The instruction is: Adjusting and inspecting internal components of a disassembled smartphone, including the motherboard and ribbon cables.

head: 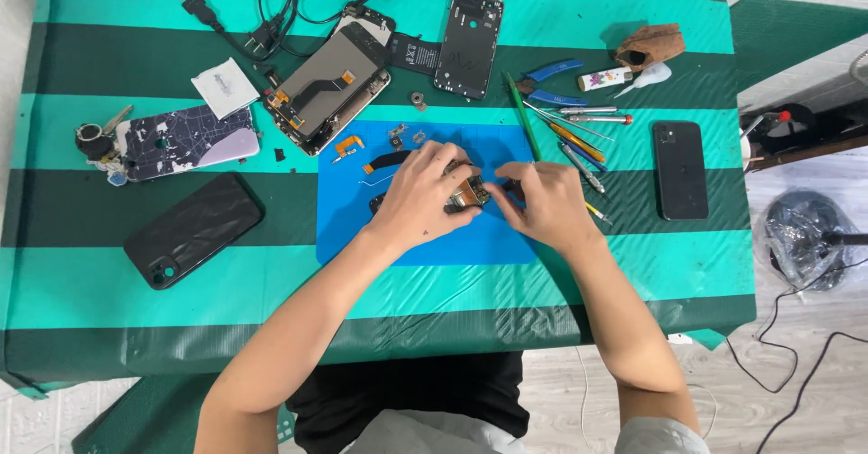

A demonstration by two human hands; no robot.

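Both hands meet over the blue mat [470,246] on the striped tabletop [108,327]. The left hand [418,196] curls its fingers around a small phone component [467,193], pinning it to the mat; the right hand [542,203] pinches its other end. Screwdrivers [579,142] lie just beyond, a black phone [680,170] farther right.
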